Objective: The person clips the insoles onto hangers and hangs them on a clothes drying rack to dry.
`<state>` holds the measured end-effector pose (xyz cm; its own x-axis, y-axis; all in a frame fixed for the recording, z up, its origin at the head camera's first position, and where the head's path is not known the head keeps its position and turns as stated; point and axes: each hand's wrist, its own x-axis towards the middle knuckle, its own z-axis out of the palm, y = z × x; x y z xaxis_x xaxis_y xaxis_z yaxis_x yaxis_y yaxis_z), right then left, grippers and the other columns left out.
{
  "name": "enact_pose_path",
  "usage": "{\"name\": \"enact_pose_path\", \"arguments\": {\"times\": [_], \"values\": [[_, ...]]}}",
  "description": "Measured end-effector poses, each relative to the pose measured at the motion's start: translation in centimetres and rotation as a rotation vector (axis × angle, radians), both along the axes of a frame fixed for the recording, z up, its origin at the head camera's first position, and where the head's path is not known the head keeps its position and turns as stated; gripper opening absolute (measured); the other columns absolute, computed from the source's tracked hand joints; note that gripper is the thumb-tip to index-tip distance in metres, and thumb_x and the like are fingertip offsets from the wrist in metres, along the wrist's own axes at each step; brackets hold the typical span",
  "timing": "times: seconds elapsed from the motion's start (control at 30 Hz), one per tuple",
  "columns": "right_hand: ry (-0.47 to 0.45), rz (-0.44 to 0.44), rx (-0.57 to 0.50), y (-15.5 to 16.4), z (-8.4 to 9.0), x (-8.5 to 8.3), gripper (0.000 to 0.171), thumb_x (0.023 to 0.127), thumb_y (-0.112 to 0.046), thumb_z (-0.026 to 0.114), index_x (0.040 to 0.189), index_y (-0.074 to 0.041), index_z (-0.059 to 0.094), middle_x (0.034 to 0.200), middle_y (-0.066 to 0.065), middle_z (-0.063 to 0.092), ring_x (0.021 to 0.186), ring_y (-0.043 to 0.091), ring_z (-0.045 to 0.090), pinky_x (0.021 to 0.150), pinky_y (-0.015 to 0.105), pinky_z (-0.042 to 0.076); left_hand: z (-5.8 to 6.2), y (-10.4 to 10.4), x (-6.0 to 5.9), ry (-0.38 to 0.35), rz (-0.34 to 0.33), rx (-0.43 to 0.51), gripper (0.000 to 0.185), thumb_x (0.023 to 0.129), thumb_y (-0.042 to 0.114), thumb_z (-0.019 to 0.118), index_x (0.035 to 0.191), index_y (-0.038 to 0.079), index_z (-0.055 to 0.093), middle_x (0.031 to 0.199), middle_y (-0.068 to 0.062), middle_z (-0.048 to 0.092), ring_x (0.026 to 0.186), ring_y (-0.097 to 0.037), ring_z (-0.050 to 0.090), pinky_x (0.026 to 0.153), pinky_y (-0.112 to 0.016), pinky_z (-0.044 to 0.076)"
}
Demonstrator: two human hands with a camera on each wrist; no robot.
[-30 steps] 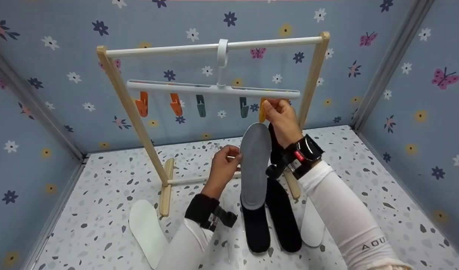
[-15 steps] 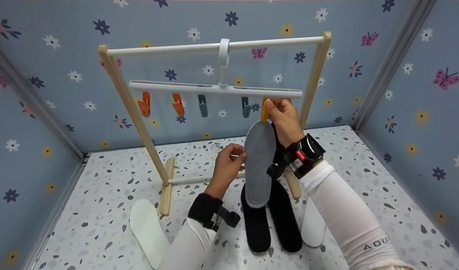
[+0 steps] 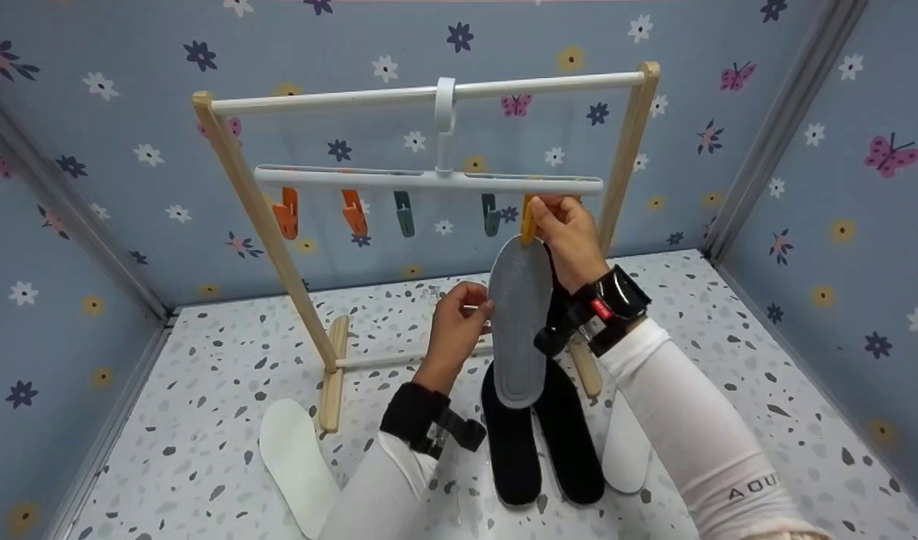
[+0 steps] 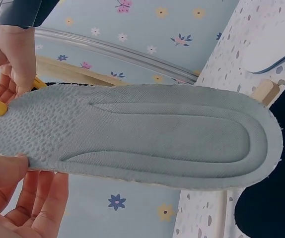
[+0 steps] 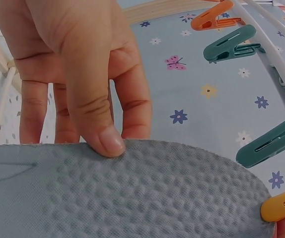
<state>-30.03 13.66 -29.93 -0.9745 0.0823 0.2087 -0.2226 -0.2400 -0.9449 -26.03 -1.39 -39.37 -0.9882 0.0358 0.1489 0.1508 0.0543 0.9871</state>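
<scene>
Item: grey insole (image 3: 517, 322), long axis upright, which I see pinched at its edge by my left hand (image 3: 459, 319), toe end just beside my right hand (image 3: 571, 232), whose fingers squeeze the yellow clip (image 3: 529, 220) above it.

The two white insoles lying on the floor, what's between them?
In the head view, two black insoles lie side by side between the left white insole and the right white insole. The person's left sleeve also crosses that stretch.
</scene>
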Motion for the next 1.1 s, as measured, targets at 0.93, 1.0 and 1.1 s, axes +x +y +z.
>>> {"name": "enact_pose_path", "arguments": {"times": [0.93,1.0,1.1], "values": [[0.062,0.005,0.038,-0.1,-1.1,0.2,0.026,0.096,-0.010,0.052,0.116,0.007,0.051,0.099,0.004,0.055,0.092,0.014,0.051,0.083,0.024,0.043,-0.7,0.2,-0.2,-0.022,0.030,0.004,0.013,0.093,0.010,0.059,0.104,0.003,0.059,0.099,-0.010,0.059,0.086,-0.019,0.062,0.074,-0.034,0.054],[0.070,0.012,0.051,0.0,-1.1,0.2,0.029,0.097,-0.011,0.051,0.119,0.008,0.050,0.101,0.005,0.055,0.093,0.014,0.051,0.085,0.025,0.043,-0.7,0.1,-0.1,-0.030,0.037,-0.005,0.014,0.093,0.011,0.058,0.105,0.004,0.059,0.101,-0.010,0.059,0.088,-0.020,0.062,0.073,-0.031,0.054],[0.083,0.013,0.052,0.1,-1.1,0.2,0.031,0.097,-0.012,0.051,0.120,0.008,0.049,0.103,0.006,0.055,0.094,0.015,0.051,0.086,0.025,0.043,-0.9,0.1,0.0,-0.029,0.053,-0.031,0.015,0.093,0.012,0.058,0.106,0.005,0.060,0.102,-0.009,0.060,0.089,-0.021,0.062,0.074,-0.029,0.053]]}}
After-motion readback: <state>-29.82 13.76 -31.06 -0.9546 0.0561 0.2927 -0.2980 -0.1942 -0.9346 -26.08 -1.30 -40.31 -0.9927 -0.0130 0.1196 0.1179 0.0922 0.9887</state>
